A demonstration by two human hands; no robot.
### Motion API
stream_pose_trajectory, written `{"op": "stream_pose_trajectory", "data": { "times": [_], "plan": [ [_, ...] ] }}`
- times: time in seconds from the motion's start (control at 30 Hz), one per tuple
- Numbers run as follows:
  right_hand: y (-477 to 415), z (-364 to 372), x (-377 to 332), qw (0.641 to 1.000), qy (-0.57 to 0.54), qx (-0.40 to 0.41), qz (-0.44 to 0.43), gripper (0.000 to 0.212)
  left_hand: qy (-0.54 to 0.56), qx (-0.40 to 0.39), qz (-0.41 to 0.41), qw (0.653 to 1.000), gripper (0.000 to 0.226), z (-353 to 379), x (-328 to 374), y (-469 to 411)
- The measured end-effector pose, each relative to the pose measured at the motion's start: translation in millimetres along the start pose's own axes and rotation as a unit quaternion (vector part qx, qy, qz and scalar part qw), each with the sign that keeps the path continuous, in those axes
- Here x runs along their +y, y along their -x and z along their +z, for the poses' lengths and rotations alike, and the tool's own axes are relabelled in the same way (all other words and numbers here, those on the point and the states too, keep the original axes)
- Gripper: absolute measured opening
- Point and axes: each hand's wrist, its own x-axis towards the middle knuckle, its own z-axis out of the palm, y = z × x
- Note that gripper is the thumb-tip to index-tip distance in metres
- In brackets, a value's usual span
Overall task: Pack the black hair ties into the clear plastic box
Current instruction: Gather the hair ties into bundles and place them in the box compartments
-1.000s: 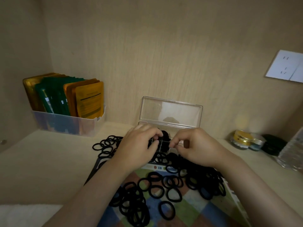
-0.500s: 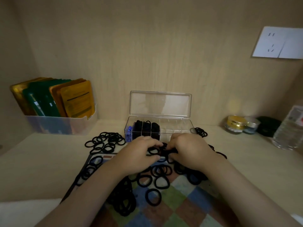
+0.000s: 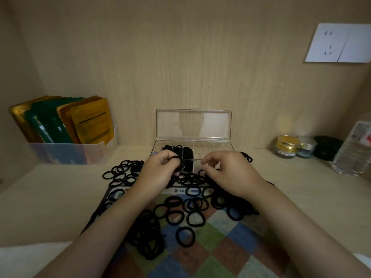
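The clear plastic box (image 3: 212, 146) stands open against the back wall, lid (image 3: 193, 124) upright, with black hair ties packed in its left compartments (image 3: 181, 150). Many loose black hair ties (image 3: 186, 209) lie scattered in front of it. My left hand (image 3: 160, 171) holds a bunch of black ties just at the box's front edge. My right hand (image 3: 228, 173) hovers beside it with curled fingers; whether it pinches a tie I cannot tell.
A checkered board (image 3: 200, 247) lies under the ties. A bin of green and orange packets (image 3: 66, 141) stands at the left. Small jars (image 3: 285, 146), a black case (image 3: 327, 147) and a water bottle (image 3: 355, 151) stand at the right. A wall socket (image 3: 339, 43) is above.
Both hands have lifted from the pile up to the box's front edge, the left one carrying ties. The camera has tilted slightly.
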Motion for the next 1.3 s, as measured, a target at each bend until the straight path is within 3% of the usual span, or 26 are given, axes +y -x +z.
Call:
{"op": "stream_pose_trajectory", "data": {
  "times": [0.07, 0.2, 0.5, 0.6, 0.7, 0.77, 0.83, 0.9, 1.0, 1.17, 1.23, 1.3],
  "plan": [
    [1, 3, -5, 0.990, 0.118, -0.054, -0.061, 0.027, 0.005, 0.004, -0.034, 0.999, 0.019, -5, 0, -3],
    [-2, 17, -13, 0.958, 0.226, -0.138, -0.107, 0.039, -0.012, -0.012, -0.081, 0.997, 0.019, -11, 1, -6],
    [-15, 29, -13, 0.947, 0.282, -0.128, -0.089, 0.014, -0.034, -0.028, -0.068, 0.997, 0.023, -10, 0, -5],
    [-11, 24, -11, 0.964, 0.218, -0.119, -0.095, 0.018, -0.051, -0.016, -0.051, 0.997, 0.020, -10, 1, -2],
    [-8, 17, -12, 0.996, -0.037, -0.077, -0.034, 0.011, -0.061, 0.008, -0.036, 0.997, 0.018, -10, 3, -1],
    [-7, 11, -15, 0.967, -0.234, -0.095, 0.035, 0.014, -0.028, -0.003, -0.049, 0.998, 0.016, -10, 1, -3],
    [-5, 8, -19, 0.931, -0.336, -0.122, 0.069, 0.015, 0.041, -0.058, -0.082, 0.994, 0.015, -8, 0, -3],
    [-2, 11, -22, 0.923, -0.355, -0.125, 0.079, 0.014, 0.108, -0.122, -0.105, 0.981, 0.021, -5, 2, -1],
    [-2, 14, -26, 0.927, -0.348, -0.093, 0.102, 0.016, 0.184, -0.155, -0.136, 0.961, 0.032, 1, 7, 2],
    [-4, 20, -26, 0.945, -0.299, -0.074, 0.112, 0.019, 0.070, -0.143, -0.078, 0.984, 0.020, -5, 2, 2],
    [-5, 22, -25, 0.955, -0.268, -0.051, 0.116, 0.017, 0.047, -0.105, -0.082, 0.990, 0.018, -9, 0, -1],
    [-4, 21, -21, 0.983, -0.165, -0.024, 0.078, 0.010, 0.011, -0.048, -0.075, 0.996, 0.016, -14, 0, -5]
  ]
}}
